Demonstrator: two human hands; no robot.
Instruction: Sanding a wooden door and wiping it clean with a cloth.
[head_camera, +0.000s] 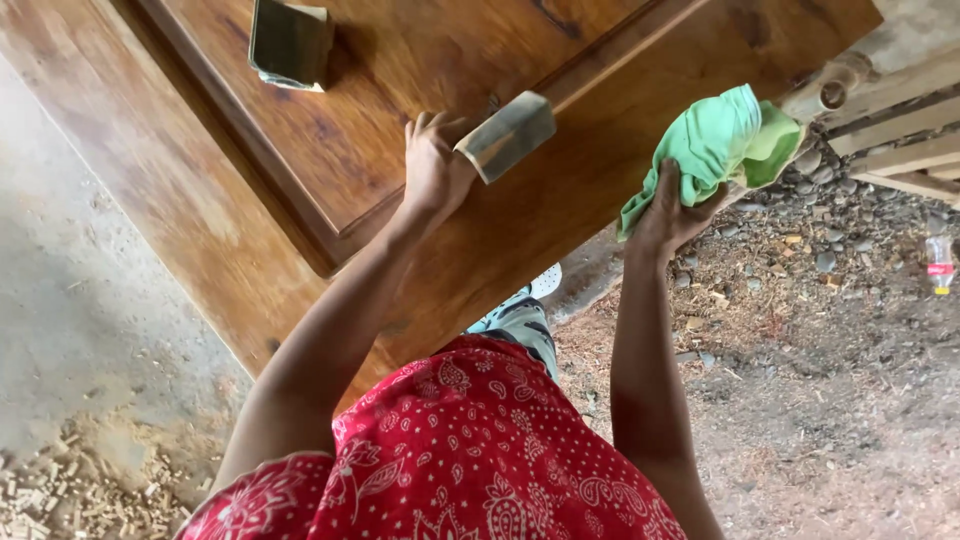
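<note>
Gripping a small rectangular block (507, 135), the left hand (432, 170) curls its fingers around the block's near end and rests it on the brown wooden door panel (600, 160), beside the raised moulding. The right hand (672, 212) is clenched on a bunched green cloth (715, 145) at the panel's right edge (above gravel and dirt). A second block (290, 42) stands further up the panel, well apart from both hands. Wood shavings (90, 495) lie on the concrete floor.
</note>
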